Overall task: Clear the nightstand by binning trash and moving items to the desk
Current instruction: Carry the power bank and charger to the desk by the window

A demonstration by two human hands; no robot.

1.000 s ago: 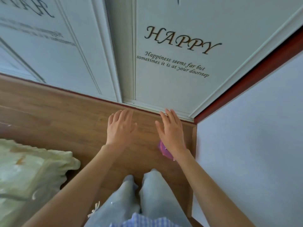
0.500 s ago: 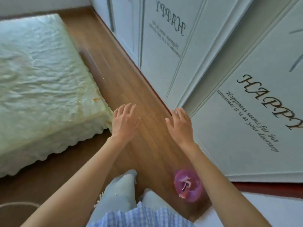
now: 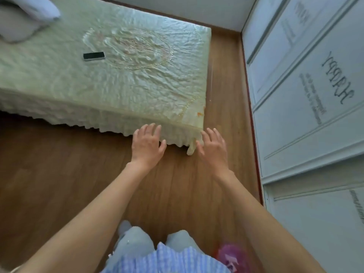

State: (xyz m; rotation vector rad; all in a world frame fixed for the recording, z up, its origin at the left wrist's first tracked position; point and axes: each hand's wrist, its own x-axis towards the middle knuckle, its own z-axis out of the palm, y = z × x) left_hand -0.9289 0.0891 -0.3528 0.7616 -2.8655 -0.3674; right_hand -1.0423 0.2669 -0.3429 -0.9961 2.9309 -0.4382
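My left hand (image 3: 147, 143) and my right hand (image 3: 213, 148) are held out in front of me over the wooden floor, fingers spread, both empty. A pink bin (image 3: 231, 257) with scraps inside stands on the floor at the bottom edge, beside my right leg and partly hidden by my right arm. Neither the nightstand nor the desk is in view.
A bed with a pale green quilted cover (image 3: 118, 62) fills the upper left, its corner just beyond my fingertips. A black rectangular object (image 3: 93, 55) lies on it and a pillow (image 3: 23, 14) sits at the top left. White wardrobe doors (image 3: 307, 107) line the right side.
The view has swung left from the wardrobe doors to the bed. The pink bin has slid to the bottom edge. Both hands stay open and empty.
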